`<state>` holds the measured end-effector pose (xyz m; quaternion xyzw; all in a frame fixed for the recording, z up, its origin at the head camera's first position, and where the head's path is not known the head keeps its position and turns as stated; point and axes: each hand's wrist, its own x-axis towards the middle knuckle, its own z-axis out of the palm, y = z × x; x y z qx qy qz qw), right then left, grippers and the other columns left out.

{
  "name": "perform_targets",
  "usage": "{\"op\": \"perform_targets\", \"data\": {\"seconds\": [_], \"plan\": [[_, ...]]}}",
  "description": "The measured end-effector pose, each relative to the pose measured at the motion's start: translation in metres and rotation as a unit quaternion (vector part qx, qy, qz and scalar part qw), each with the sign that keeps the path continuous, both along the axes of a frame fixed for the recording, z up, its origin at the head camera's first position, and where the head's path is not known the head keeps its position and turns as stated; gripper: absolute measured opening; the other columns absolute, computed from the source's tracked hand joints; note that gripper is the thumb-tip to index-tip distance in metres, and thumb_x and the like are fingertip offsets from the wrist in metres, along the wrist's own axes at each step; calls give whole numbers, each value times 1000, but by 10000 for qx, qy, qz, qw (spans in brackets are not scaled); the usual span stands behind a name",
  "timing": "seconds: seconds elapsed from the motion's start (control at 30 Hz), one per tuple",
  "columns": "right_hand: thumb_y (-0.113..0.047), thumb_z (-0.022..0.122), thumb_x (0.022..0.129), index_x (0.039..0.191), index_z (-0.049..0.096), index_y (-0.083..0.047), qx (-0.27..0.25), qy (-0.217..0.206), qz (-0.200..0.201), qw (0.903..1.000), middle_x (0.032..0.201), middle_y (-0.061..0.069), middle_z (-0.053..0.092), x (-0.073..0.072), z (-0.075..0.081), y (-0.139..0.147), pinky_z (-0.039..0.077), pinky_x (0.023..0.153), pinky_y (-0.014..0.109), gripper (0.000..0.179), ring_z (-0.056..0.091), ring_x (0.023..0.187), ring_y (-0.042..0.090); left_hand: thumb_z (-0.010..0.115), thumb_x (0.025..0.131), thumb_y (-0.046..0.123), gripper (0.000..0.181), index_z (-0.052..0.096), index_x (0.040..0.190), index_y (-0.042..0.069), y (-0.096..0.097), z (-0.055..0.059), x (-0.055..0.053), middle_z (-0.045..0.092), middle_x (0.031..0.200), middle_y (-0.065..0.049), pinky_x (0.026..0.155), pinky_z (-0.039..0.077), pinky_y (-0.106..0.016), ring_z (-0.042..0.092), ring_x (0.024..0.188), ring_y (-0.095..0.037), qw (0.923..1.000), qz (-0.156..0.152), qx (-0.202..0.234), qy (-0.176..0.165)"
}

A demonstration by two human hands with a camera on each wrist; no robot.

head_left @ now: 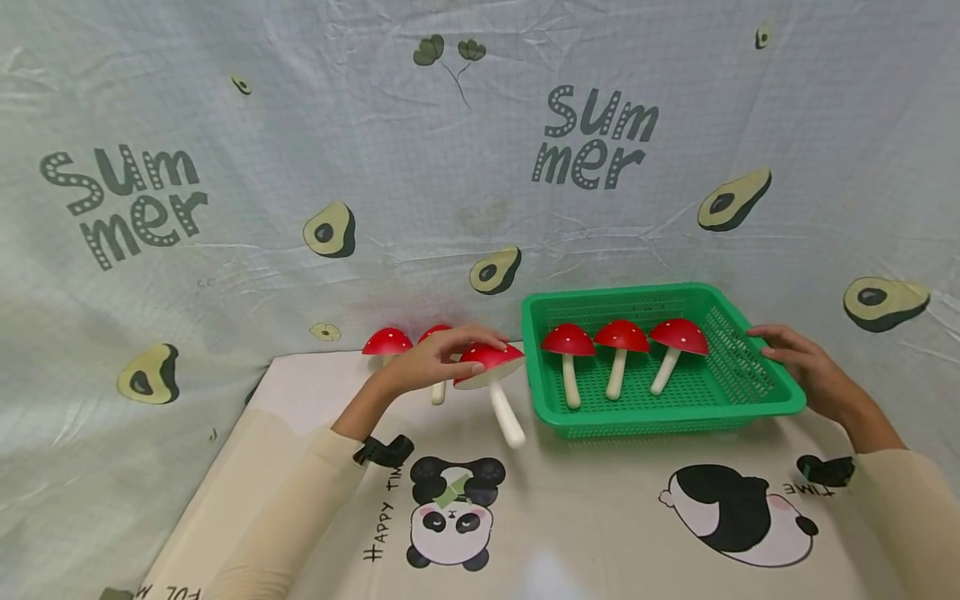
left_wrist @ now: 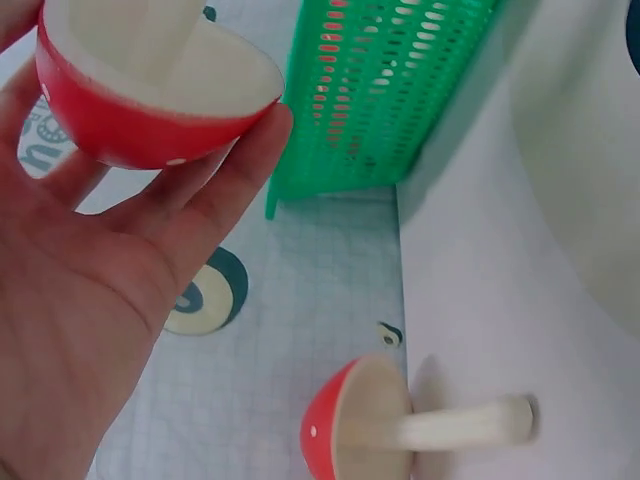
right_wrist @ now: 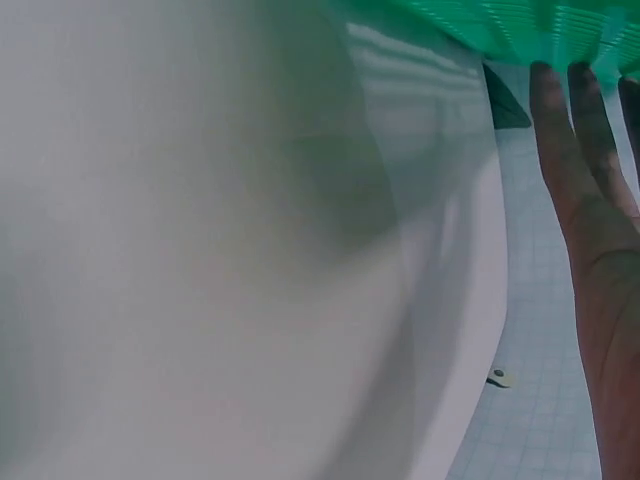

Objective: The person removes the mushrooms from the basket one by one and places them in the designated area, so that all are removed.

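left hand [head_left: 438, 360], centre of the frame, grips a red-capped mushroom [head_left: 498, 387] by its cap; right hand [head_left: 813, 372], fingers extended, touches the green basket [head_left: 667, 414] at right. the mushroom is probably light, stiff, rather slippery; its broad cap should offer the surest hold.

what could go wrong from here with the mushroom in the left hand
The left hand holds the mushroom by its cap, with the stem unsupported, so it could tip or slip.

The stem points down beside the green basket, so it might catch the rim if carried across.

The right hand touches the basket's right side, so a push there could shift it and roll the three mushrooms inside.
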<state>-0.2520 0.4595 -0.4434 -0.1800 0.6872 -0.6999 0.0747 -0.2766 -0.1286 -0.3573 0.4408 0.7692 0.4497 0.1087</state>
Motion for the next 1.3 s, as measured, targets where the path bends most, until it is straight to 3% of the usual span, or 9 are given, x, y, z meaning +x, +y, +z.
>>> {"op": "perform_targets", "data": {"seconds": [0.13, 0.43, 0.77, 1.13, 1.3], "plan": [[0, 31, 107, 134, 54, -19, -138, -85, -17, 9999, 126, -7, 53, -2, 0, -1, 59, 76, 26, 41, 65, 99, 9, 67, 95, 13, 39, 64, 134, 14, -5, -4, -3, 54, 144, -4, 105, 48, -43, 47, 136, -22, 9999, 27, -143, 61], [0, 27, 107, 133, 55, -22, -263, -140, 128, 9995, 126, -7, 52, -1, -2, 0, 60, 77, 28, 44, 65, 100, 9, 76, 86, 17, 59, 55, 141, 15, -17, -10, -10, 53, 140, -4, 97, 55, -41, 50, 128, -26, 9946, 689, -750, 212], [0, 24, 107, 135, 52, -19, -397, -73, 335, 9986, 125, -3, 52, 1, 0, -2, 61, 76, 30, 43, 68, 98, 12, 74, 86, 19, 56, 58, 140, 18, -23, -17, -23, 54, 139, -3, 99, 53, -43, 48, 129, -24, 9911, 753, -1001, 444], [-4, 23, 109, 136, 51, -22, -309, -126, 319, 9989, 126, -5, 50, 1, 0, -3, 61, 76, 30, 43, 68, 97, 12, 68, 89, 16, 64, 46, 148, 8, -23, -15, -38, 49, 147, -10, 101, 52, -48, 46, 132, -32, 9912, 987, -875, 102], [-3, 25, 109, 133, 53, -21, -418, -203, 152, 9988, 124, -5, 53, 1, -1, -6, 61, 74, 31, 41, 69, 95, 13, 67, 91, 17, 61, 47, 149, 11, -19, -15, -45, 50, 147, -8, 101, 52, -46, 47, 131, -30, 9883, 1176, -963, 102]]}}
